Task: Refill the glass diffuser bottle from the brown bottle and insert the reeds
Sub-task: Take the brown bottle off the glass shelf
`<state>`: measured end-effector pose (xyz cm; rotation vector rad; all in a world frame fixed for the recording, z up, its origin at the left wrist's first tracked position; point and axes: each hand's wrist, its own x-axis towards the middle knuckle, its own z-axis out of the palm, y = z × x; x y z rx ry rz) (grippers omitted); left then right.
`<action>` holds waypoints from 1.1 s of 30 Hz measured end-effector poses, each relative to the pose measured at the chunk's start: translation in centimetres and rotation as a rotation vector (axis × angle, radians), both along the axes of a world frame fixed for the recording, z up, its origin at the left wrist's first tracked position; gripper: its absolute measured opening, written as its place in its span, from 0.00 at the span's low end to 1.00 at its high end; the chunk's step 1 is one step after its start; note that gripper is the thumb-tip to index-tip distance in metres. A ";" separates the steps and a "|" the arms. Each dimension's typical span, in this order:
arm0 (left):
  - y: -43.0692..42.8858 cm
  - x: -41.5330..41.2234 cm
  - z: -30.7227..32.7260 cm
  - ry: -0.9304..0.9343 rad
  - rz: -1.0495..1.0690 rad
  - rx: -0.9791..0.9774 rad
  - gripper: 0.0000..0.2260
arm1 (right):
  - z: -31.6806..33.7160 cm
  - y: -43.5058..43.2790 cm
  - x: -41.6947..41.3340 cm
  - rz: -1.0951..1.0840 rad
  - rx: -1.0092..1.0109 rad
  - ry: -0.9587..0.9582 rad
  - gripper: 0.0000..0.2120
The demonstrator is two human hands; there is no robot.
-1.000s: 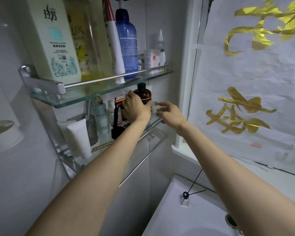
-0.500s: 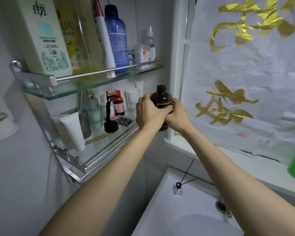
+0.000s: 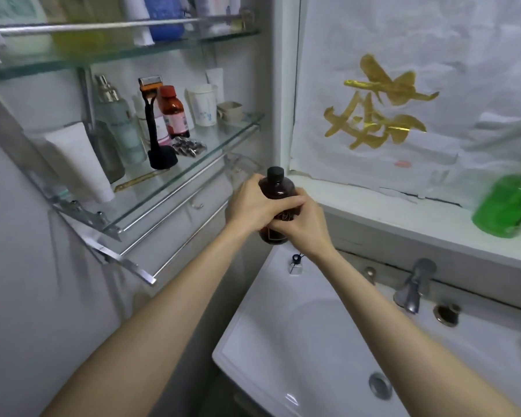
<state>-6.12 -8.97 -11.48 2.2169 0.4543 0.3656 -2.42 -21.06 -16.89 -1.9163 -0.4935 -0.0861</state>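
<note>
The brown bottle point(image 3: 278, 191) stands upright in the air above the sink point(image 3: 283, 341), at 4 o'clock from the lower glass shelf point(image 3: 211, 145). The left hand point(image 3: 253, 206) and right hand point(image 3: 301, 224) wrap it; their fingers point(image 3: 286, 203) are closed around its body, and the black cap point(image 3: 275, 173) is free above them.

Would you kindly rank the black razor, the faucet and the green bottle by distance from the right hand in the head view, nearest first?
From the right hand, which holds the brown bottle:
1. Faucet, lower right, behind the sink.
2. Black razor, upper left, on the glass shelf.
3. Green bottle, far right on the ledge.
</note>
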 end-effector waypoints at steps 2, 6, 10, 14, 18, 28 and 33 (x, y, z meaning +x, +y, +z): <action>-0.1 -0.2 -1.6 0.011 0.015 0.003 0.31 | -1.4 -0.3 -0.4 0.003 -0.038 0.028 0.31; -0.3 -1.1 -5.4 0.071 0.060 0.047 0.29 | -4.5 -0.7 -0.8 0.035 -0.215 0.125 0.34; -0.5 -1.9 -8.3 0.105 0.116 0.038 0.30 | -8.7 -1.5 -0.2 0.079 -0.405 0.312 0.37; -0.1 -2.4 -10.7 0.154 0.143 0.019 0.31 | -14.5 -3.0 0.4 0.032 -0.452 0.549 0.38; 0.8 -2.8 -12.5 0.185 0.155 0.000 0.32 | -18.8 -4.0 0.8 -0.103 -0.352 0.687 0.34; 2.8 -3.2 -17.0 0.267 0.133 -0.018 0.33 | -21.5 -2.4 3.4 -0.286 -0.325 0.706 0.31; 3.0 -2.9 -19.3 0.288 0.116 -0.055 0.33 | -22.8 -1.4 4.8 -0.308 -0.418 0.633 0.40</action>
